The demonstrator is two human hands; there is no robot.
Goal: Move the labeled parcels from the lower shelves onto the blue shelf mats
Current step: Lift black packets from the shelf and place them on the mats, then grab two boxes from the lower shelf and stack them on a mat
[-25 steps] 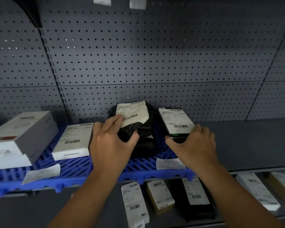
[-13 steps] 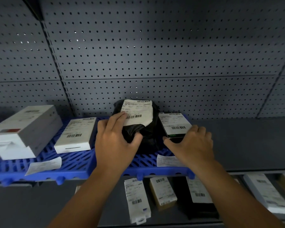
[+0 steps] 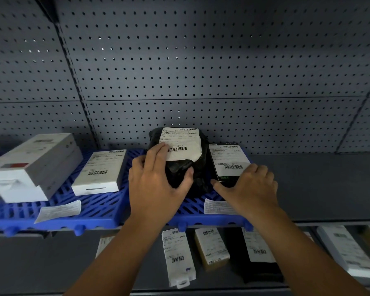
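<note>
- Left hand (image 3: 156, 182): clasped round the near-left side of the black crinkled plastic-bag parcel (image 3: 186, 176). The fingers are laid up onto its white label and the thumb is pressed into the front face.
- Right hand (image 3: 252, 186): curled over the near end of the flat black box with a white barcode label (image 3: 229, 159), thumb stretched along the near edge. A grip is judged; contact underneath is hidden.
- Both parcels are set on the right part of the blue slatted plastic shelf mat (image 3: 107, 206), apparently touching side by side, close to the grey pegboard back panel (image 3: 201, 71).
- Bag parcel: judged soft and light, with slippery film that is dented under the thumb. Best taken round the body, not by the wrinkled label, which could peel.
- Black box: judged stiff and light. Best taken by the long edges, or slid flat.
- Further left on the mat a flat white labelled box (image 3: 98, 171) is seen, then stacked white cartons (image 3: 30, 165). Two loose paper slips (image 3: 58, 210) lie near the front edge.
- On the lower grey shelf (image 3: 51, 263) labelled parcels are left to be moved: a long white packet (image 3: 177, 255), a small tan box (image 3: 212, 246), a black parcel with a white label (image 3: 259, 253) and a flat white pack (image 3: 346, 251).
</note>
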